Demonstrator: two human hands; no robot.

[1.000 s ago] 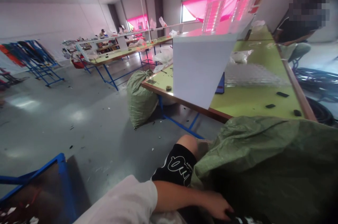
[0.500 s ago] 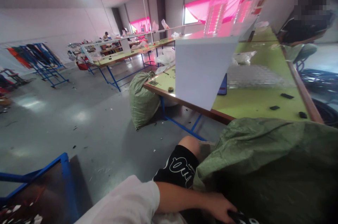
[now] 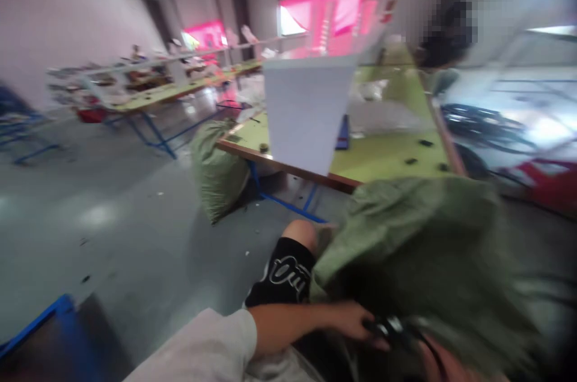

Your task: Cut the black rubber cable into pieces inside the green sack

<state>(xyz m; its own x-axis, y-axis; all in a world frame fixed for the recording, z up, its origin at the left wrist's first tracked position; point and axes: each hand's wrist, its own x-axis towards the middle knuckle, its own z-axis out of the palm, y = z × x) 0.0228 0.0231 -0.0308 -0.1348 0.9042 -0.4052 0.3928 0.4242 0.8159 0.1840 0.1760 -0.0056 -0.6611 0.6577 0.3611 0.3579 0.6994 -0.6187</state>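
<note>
Black part now higher in left hand

A loose, short white sleeve is worn on the left arm, ending just above the elbow, and the forearm below it is left bare. The left hand is bare as well, with no glove, ring or watch to be seen. Black shorts are worn, reaching to just above the knee, and a white outlined lettering print is carried across the leg near the hem; the letters are too blurred to be read. The knee beyond the hem is uncovered. At the bottom edge a further piece of pale grey-white cloth is seen beneath the forearm, apparently part of the same shirt
</note>
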